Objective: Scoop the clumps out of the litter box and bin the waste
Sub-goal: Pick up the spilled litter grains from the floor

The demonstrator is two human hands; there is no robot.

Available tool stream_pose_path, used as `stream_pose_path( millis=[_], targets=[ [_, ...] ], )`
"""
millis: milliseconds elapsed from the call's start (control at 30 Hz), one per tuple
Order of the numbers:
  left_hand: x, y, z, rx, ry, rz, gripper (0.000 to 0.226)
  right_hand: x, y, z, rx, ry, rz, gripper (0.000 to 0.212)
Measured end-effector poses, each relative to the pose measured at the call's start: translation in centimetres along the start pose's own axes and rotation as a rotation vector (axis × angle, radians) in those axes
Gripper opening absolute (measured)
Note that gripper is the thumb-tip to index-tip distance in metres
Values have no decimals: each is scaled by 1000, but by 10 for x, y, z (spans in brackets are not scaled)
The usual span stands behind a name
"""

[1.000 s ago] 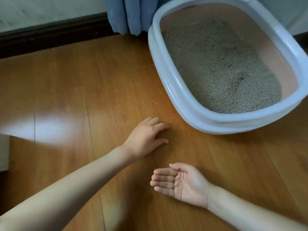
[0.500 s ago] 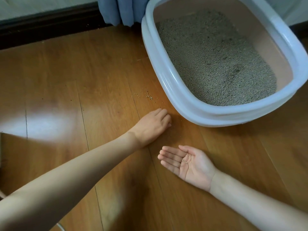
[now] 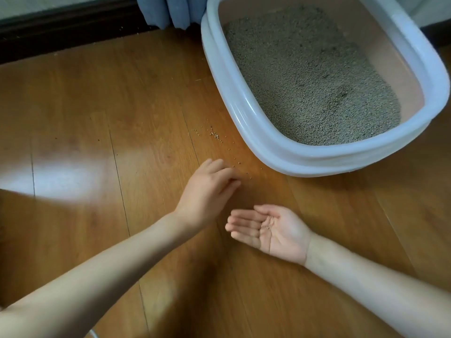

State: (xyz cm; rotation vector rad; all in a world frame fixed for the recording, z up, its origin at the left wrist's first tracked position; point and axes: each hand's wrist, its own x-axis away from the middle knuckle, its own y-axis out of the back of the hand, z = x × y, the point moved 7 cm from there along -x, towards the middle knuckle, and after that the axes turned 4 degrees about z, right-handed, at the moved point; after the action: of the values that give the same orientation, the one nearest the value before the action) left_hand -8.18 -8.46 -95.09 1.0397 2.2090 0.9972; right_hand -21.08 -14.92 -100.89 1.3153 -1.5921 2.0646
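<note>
On the brown wooden plank floor [image 3: 97, 118], stray beige litter granules [image 3: 214, 135] are being gathered near the box's left wall. The left hand [image 3: 207, 191], palm down with fingers loosely bent and nothing visibly gripped, is best swept lightly toward the right hand [image 3: 271, 230], which is being held palm up, fingers relaxed, cradling a few grains. One white oval plastic litter box [image 3: 244, 111] of grey litter is sitting at the far right; two hands are being counted, and one small scatter.

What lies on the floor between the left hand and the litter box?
In the head view, scattered litter grains dot bare wood floor between the left hand and the litter box.
</note>
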Motion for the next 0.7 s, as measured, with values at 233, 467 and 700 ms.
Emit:
stream_pose_path(
  millis=[233,467,700],
  targets=[
    [-7,-32,4,-119,-112,146,16,3,8,-18,183,-114,95,48],
    [-14,-41,-17,-323,-249,62,23,0,8,-18,202,-106,130,48],
    [-20,-61,-38,-370,-322,108,25,-2,9,-19,188,-108,129,47]
  ],
)
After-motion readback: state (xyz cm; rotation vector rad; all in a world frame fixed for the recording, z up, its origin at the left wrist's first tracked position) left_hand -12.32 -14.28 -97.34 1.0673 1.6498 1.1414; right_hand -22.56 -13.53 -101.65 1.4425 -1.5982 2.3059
